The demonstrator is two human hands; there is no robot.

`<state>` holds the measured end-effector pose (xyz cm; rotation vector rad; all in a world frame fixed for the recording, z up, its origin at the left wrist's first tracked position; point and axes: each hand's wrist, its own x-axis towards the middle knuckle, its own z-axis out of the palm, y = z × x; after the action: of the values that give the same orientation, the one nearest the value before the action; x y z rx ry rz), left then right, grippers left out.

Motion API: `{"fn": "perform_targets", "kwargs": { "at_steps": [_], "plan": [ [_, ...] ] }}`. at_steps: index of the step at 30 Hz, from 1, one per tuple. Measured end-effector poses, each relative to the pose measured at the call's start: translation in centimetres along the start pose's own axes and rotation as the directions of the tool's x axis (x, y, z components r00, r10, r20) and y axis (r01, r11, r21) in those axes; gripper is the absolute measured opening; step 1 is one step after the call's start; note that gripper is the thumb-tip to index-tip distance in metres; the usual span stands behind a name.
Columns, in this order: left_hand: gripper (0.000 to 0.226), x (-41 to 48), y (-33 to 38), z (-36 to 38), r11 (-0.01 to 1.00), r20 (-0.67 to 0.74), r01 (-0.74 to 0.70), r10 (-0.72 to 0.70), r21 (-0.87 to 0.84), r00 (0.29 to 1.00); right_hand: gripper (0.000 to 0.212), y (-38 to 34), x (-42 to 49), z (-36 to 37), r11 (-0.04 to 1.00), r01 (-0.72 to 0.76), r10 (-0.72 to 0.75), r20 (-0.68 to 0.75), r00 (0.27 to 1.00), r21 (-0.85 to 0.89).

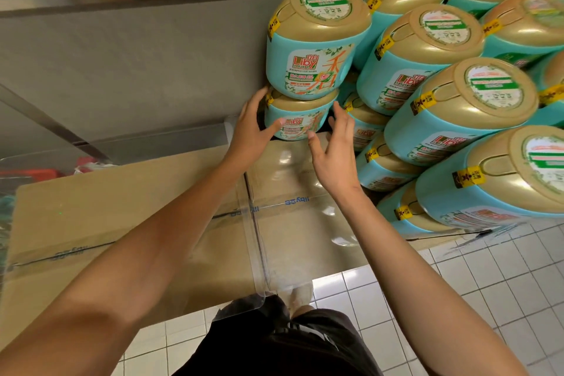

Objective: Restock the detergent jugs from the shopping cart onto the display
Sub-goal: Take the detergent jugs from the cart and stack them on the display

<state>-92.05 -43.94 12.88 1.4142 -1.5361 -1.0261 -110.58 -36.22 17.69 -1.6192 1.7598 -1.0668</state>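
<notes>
Two jugs: top jug (pixel 314 40) on bottom jug (pixel 297 119).
My left hand (pixel 253 125): holds bottom jug.
My right hand (pixel 332 149): fingers spread, beside it.

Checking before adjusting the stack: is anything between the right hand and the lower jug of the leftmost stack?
Nothing visible. The right hand is open right beside the lower jug; the left hand holds its other side. The upper jug sits on top of it.
</notes>
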Motion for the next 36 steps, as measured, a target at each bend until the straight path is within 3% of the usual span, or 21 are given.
{"fn": "perform_targets", "kwargs": {
  "at_steps": [4, 9, 15, 23, 29, 36],
  "plan": [
    [0.054, -5.1, 0.2, -0.9, 0.997, -0.087, 0.071, -0.073, -0.031, 0.994, 0.071, 0.5, -3.2, -1.1, 0.999, 0.029, -0.028, 0.058, 0.998, -0.018],
    [0.024, -13.4, 1.5, -0.6, 0.974, -0.087, 0.179, -0.192, -0.139, 0.978, 0.068, 2.2, -7.6, -3.4, 0.997, 0.072, -0.078, 0.154, 0.985, 0.039],
    [0.020, -22.9, 3.8, 3.2, 0.918, -0.161, 0.282, -0.334, -0.278, 0.928, 0.064, 5.6, -13.9, -7.7, 0.986, 0.081, -0.123, 0.304, 0.945, 0.146],
    [0.020, -35.5, 7.1, 9.3, 0.895, -0.294, 0.326, -0.414, -0.306, 0.862, 0.061, 10.2, -21.1, -12.8, 0.964, 0.169, -0.256, 0.557, 0.790, 0.203],
    [0.023, -46.2, 7.7, 10.6, 0.834, -0.422, 0.398, -0.540, -0.381, 0.728, 0.049, 11.9, -25.9, -14.4, 0.962, 0.153, -0.269, 0.680, 0.682, 0.227],
    [0.025, -59.9, 7.2, 10.1, 0.773, -0.562, 0.418, -0.634, -0.477, 0.531, 0.039, 11.0, -33.6, -12.3, 0.970, 0.077, -0.239, 0.830, 0.505, 0.232]
  ]
}}
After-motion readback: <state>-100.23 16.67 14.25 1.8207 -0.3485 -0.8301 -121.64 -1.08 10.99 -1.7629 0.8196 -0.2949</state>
